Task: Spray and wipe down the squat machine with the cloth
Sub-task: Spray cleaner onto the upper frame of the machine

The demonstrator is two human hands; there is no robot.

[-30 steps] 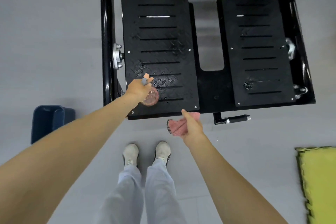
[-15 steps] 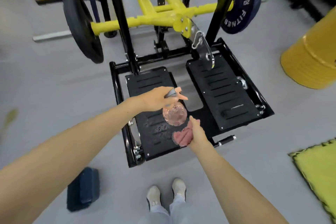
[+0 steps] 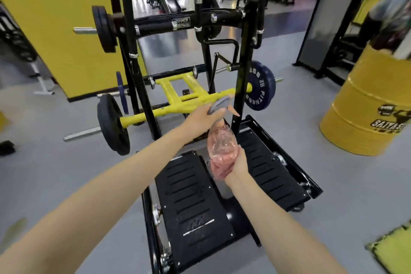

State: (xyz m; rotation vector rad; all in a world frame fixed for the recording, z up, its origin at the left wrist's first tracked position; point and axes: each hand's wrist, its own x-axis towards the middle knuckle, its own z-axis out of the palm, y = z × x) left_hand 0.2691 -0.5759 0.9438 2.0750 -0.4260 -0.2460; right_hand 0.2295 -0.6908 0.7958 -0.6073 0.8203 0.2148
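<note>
I've got the L hand (image 3: 201, 118) curled round the trigger head of the spray bottle (image 3: 222, 142), nozzle aimed fwd at the squat machine (image 3: 244, 55). I'd guess that's to wet the frame next. R hand (image 3: 239, 165) grips the pink cloth (image 3: 219, 170), bunched vs the bottle's base, prob. steadying it, ready to wipe. Both hover btwn the footplates (image 3: 193, 202), toward their far edge.

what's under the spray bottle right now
The pink cloth, bunched in the right hand, sits just below the spray bottle, which the left hand grips by its head. Further down are the machine's black footplates. The bottle's base is covered by cloth and hand.
</note>
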